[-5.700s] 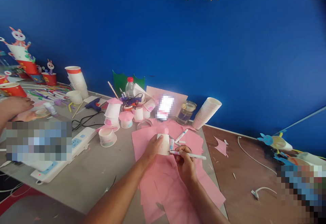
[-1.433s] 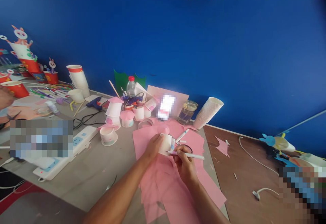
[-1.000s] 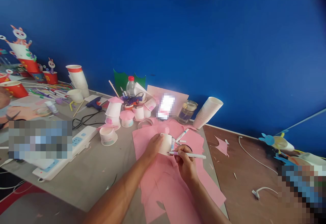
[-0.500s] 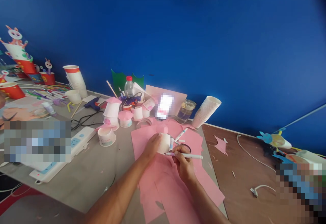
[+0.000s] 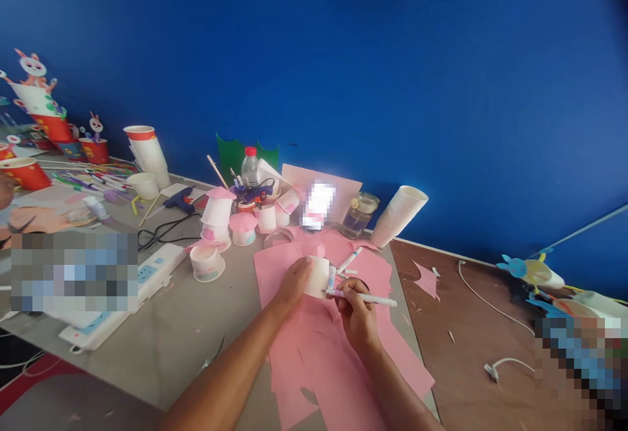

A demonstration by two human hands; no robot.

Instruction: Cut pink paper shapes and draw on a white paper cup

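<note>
My left hand (image 5: 293, 282) is closed around the left side of a white paper cup (image 5: 318, 276), which lies over sheets of pink paper (image 5: 338, 365). In my right hand (image 5: 358, 313) I pinch a white marker (image 5: 375, 299), its tip pointing left at the lower right edge of the cup. I cannot tell whether the tip touches the cup. Just behind my right hand, a small white and blue tube (image 5: 331, 276) stands beside the cup. Another marker (image 5: 350, 259) lies on the pink paper.
Behind are a lit phone (image 5: 318, 205), a glass jar (image 5: 360, 214) and a leaning stack of paper cups (image 5: 400, 215). To the left stand cup pieces with pink paper (image 5: 216, 215), a glue gun (image 5: 179, 201) and a power strip (image 5: 122, 297). A white cable (image 5: 490, 310) lies right.
My right hand and the marker have shifted slightly right, so the tip sits at the cup's right edge. The left hand still holds the cup. The whole view has moved a little.
</note>
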